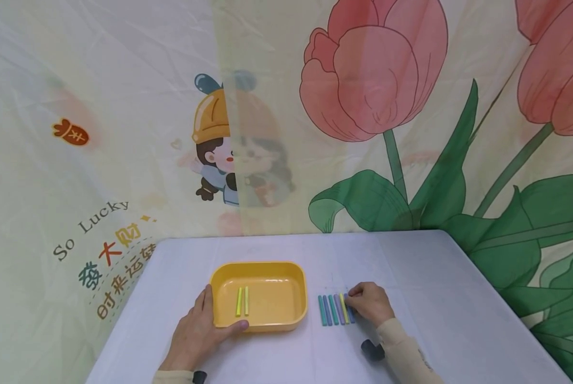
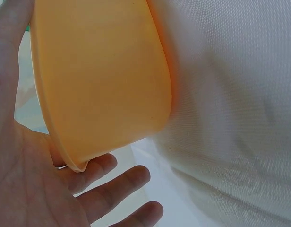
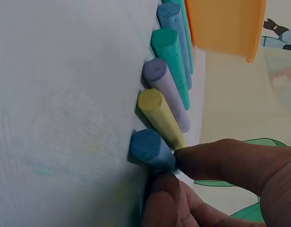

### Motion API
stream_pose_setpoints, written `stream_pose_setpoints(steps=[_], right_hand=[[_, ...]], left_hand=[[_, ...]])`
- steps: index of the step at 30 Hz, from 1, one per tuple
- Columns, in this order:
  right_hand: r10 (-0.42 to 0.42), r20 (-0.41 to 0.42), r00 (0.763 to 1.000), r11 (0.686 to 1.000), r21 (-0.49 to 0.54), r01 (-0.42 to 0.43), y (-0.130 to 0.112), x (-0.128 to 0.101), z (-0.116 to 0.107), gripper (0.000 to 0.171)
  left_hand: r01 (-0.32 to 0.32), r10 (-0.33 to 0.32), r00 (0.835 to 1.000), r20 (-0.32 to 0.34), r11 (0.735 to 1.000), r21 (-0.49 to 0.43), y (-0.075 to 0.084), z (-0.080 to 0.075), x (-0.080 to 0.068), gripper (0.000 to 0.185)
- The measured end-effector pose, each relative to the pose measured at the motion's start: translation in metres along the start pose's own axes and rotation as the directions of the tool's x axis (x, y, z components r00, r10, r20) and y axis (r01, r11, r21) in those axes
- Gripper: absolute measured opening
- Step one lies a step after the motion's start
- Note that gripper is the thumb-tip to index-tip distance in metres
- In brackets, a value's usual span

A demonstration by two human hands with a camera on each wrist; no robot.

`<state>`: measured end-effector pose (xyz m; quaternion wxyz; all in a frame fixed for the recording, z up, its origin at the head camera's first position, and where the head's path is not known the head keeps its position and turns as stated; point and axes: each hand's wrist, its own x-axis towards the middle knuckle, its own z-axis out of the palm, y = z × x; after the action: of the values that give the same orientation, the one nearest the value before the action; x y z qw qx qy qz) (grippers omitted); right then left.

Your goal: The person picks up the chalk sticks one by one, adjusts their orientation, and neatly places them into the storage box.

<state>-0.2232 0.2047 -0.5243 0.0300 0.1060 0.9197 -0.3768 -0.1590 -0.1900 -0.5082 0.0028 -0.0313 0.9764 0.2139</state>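
A yellow plastic tray [image 1: 262,326] stands on the table, its near left corner held by my left hand [image 1: 195,333]. The thumb lies at the front rim while the fingers reach along the left side. Two yellow-green chalk sticks [image 1: 239,302] lie side by side inside it. To the right, my right hand [image 1: 370,303] pinches a blue chalk stick [image 3: 148,145] between thumb and fingers at the end of a row. Beside that stick lie a yellow chalk [image 3: 159,113], a purple chalk [image 3: 164,85], a green chalk [image 3: 170,52] and others in blue and green.
The table [image 1: 276,357] has a white cloth over it, with faint chalk smudges near the row. Behind it hangs a printed curtain [image 1: 262,42] with tulips and a cartoon figure. A black strap piece [image 1: 372,350] shows at the right wrist.
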Motion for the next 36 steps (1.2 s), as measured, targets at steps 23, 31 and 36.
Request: stream_pose_setpoints(steps=[23,31,36], right_hand=[[0.004,-0.024,1.000,0.998,-0.069,-0.006,-0.008,0.002,0.001,0.019],[-0.011,-0.012,1.000,0.997,-0.073,0.010,-0.011,0.003,0.000,0.019],[-0.005,0.000,1.000,0.998,-0.067,0.005,-0.012,0.005,-0.001,0.018]], left_hand=[[0.006,-0.006,1.000,0.015,1.000,0.009,0.000,0.001,0.002,0.146],[0.017,-0.017,1.000,0.023,1.000,0.009,0.000,0.002,0.003,0.146],[0.019,-0.019,1.000,0.023,1.000,0.006,0.001,0.002,0.003,0.146]])
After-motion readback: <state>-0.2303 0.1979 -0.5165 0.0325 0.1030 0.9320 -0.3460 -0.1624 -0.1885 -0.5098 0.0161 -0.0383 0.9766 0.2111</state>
